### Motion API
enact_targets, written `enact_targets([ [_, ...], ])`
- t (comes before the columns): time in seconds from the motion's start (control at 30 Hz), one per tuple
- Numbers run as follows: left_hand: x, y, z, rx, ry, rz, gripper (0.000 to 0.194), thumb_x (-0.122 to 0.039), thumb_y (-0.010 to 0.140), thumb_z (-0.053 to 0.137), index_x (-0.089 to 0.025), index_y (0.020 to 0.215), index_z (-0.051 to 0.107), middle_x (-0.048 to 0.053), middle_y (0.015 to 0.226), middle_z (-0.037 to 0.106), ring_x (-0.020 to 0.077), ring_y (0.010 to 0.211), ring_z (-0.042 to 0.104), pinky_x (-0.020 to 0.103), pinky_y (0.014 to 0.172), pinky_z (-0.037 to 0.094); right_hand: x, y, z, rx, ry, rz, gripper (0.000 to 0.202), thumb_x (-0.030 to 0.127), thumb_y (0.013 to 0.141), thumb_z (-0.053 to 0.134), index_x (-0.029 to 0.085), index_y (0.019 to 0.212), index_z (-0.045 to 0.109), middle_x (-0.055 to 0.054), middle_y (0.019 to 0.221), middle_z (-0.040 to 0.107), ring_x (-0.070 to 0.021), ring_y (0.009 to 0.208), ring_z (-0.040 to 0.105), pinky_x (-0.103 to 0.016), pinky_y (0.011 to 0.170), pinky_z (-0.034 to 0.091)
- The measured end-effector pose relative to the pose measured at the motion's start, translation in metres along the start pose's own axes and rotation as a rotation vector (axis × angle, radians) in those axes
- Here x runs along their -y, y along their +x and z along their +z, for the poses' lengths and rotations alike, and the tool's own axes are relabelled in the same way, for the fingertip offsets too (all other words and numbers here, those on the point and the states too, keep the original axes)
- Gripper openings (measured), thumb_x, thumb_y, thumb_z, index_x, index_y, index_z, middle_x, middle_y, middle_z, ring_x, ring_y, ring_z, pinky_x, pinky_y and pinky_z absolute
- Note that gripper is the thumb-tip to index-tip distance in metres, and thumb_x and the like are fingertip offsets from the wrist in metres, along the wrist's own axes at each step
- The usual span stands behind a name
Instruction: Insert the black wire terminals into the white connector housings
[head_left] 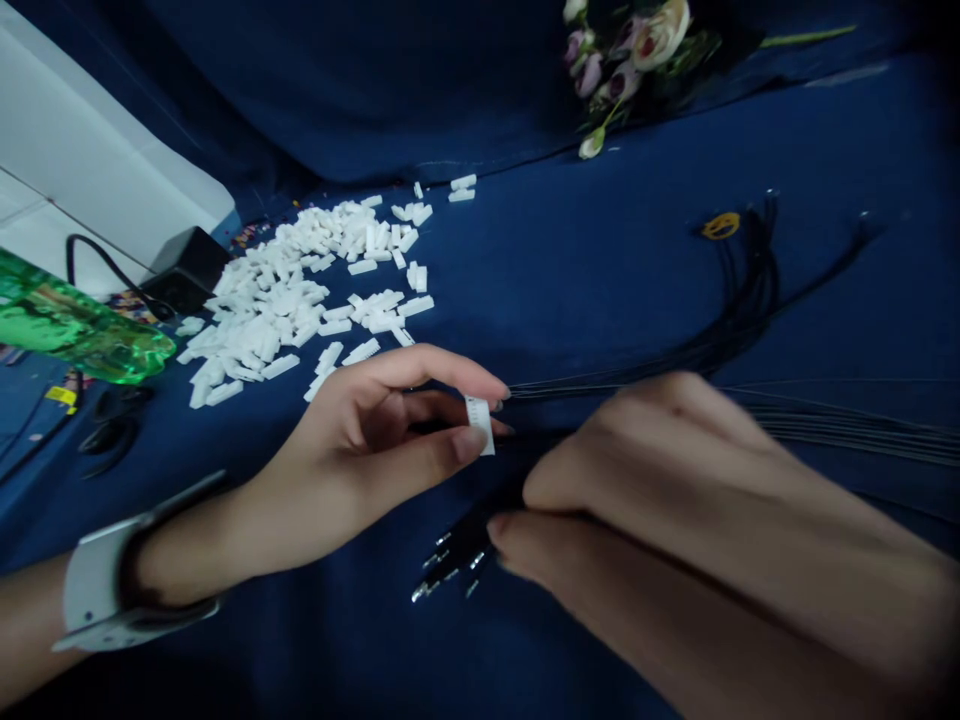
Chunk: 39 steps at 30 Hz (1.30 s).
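Observation:
My left hand [375, 430], with a pale strap at the wrist, pinches a small white plastic connector [480, 425] between thumb and fingers. Just to its right is my right hand [622, 460], closed above a bundle of thin black wires [847, 428]. Its thumb and forefinger are pressed together by the wires; exactly what sits in the pinch is hidden. Below the hands, bare metal terminals [442, 560] shine at the wire ends. A wire seems to run toward the connector, but whether it enters is unclear.
A heap of white connectors [292, 290] lies at the back left. Left of it are a green bottle [82, 320] and a black power adapter [191, 265]. More black wires [750, 300] with a yellow tie [721, 226] curve at the right, below artificial flowers [637, 50]. Dark blue cloth [585, 260] covers the table.

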<state>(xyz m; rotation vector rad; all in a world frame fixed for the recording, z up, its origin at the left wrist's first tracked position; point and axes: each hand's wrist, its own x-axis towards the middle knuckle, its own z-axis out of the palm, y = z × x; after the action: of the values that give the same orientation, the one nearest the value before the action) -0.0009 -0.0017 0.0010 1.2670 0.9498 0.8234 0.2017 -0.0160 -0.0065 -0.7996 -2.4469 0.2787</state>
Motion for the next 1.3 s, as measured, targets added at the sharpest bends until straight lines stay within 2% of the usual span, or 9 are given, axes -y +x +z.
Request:
enact_targets([
  [0.13,-0.002,0.001,0.001,-0.043,0.028,-0.019,0.018,-0.011,0.083,0.066,-0.025,0.094,0.069,-0.007,0.081,0.073,0.0042,0.084,0.069,0.003,0.074,0.051,0.000,-0.004,0.010,0.058,-0.005,-0.110,0.030,0.017,0.093,0.038,0.019,0.072,0.058,0.001,0.080,0.053,-0.0124,0.073,0.044,-0.033,0.069,0.033],
  [0.27,-0.002,0.002,0.002,-0.063,0.045,-0.031,0.017,-0.013,0.084,0.065,-0.025,0.096,0.068,-0.009,0.079,0.073,0.0024,0.081,0.069,0.000,0.071,0.050,0.002,0.000,0.011,0.046,-0.020,-0.113,0.035,0.015,0.092,0.036,0.018,0.062,0.055,-0.001,0.067,0.042,-0.0137,0.064,0.035,-0.034,0.059,0.025],
  [0.4,-0.001,0.002,0.001,-0.076,0.025,-0.033,0.018,-0.012,0.084,0.065,-0.025,0.096,0.069,-0.012,0.074,0.072,-0.0001,0.077,0.069,-0.003,0.063,0.047,0.008,0.004,0.006,0.087,0.004,-0.041,0.043,0.008,0.093,0.029,0.018,0.065,0.060,-0.001,0.066,0.043,-0.0135,0.064,0.036,-0.033,0.059,0.026],
  [0.5,-0.001,0.002,-0.001,-0.069,-0.001,-0.031,0.018,-0.013,0.083,0.066,-0.025,0.096,0.069,-0.011,0.079,0.074,0.0005,0.078,0.069,-0.003,0.061,0.047,0.011,0.003,0.004,0.057,-0.052,-0.067,0.040,0.007,0.092,0.034,0.018,0.060,0.057,-0.002,0.067,0.047,-0.0138,0.069,0.040,-0.032,0.063,0.030],
  [0.63,-0.002,0.001,-0.002,-0.050,-0.044,-0.048,0.018,-0.015,0.082,0.068,-0.026,0.097,0.069,-0.010,0.080,0.075,0.0032,0.082,0.070,-0.001,0.067,0.050,0.015,0.000,0.008,-0.087,-0.029,0.049,0.026,0.019,0.089,0.052,0.018,0.063,0.056,0.001,0.080,0.056,-0.0131,0.078,0.047,-0.029,0.070,0.039],
  [0.8,-0.004,-0.001,-0.002,-0.055,-0.051,-0.054,0.018,-0.014,0.081,0.069,-0.025,0.096,0.070,-0.007,0.086,0.075,0.0062,0.086,0.070,0.003,0.071,0.052,0.017,-0.002,0.010,-0.177,0.053,0.175,0.011,0.031,0.090,0.049,0.025,0.088,0.058,0.004,0.080,0.058,-0.0110,0.071,0.052,-0.025,0.060,0.045],
  [0.93,-0.004,0.000,-0.002,-0.026,-0.062,-0.040,0.017,-0.013,0.082,0.068,-0.024,0.095,0.069,-0.008,0.080,0.073,0.0032,0.076,0.070,0.001,0.065,0.051,0.015,-0.004,0.009,-0.175,0.046,0.258,0.011,0.029,0.087,0.051,0.028,0.093,0.061,0.004,0.084,0.060,-0.0116,0.073,0.056,-0.024,0.058,0.047],
  [1.07,-0.002,0.002,-0.002,-0.025,-0.053,-0.036,0.018,-0.010,0.082,0.067,-0.023,0.095,0.069,-0.006,0.082,0.072,0.0036,0.073,0.069,0.002,0.063,0.051,0.008,-0.011,0.015,-0.224,0.004,0.149,0.015,0.028,0.089,0.048,0.028,0.082,0.061,0.004,0.086,0.063,-0.0134,0.079,0.058,-0.025,0.061,0.046],
  [1.3,-0.001,0.003,-0.003,-0.057,-0.043,-0.033,0.017,-0.011,0.080,0.068,-0.024,0.092,0.069,-0.004,0.086,0.071,0.0063,0.081,0.069,0.003,0.065,0.051,0.011,-0.014,0.011,-0.272,-0.163,-0.067,0.030,0.029,0.096,0.038,0.021,0.089,0.066,0.004,0.090,0.066,-0.0097,0.081,0.060,-0.026,0.077,0.048],
])
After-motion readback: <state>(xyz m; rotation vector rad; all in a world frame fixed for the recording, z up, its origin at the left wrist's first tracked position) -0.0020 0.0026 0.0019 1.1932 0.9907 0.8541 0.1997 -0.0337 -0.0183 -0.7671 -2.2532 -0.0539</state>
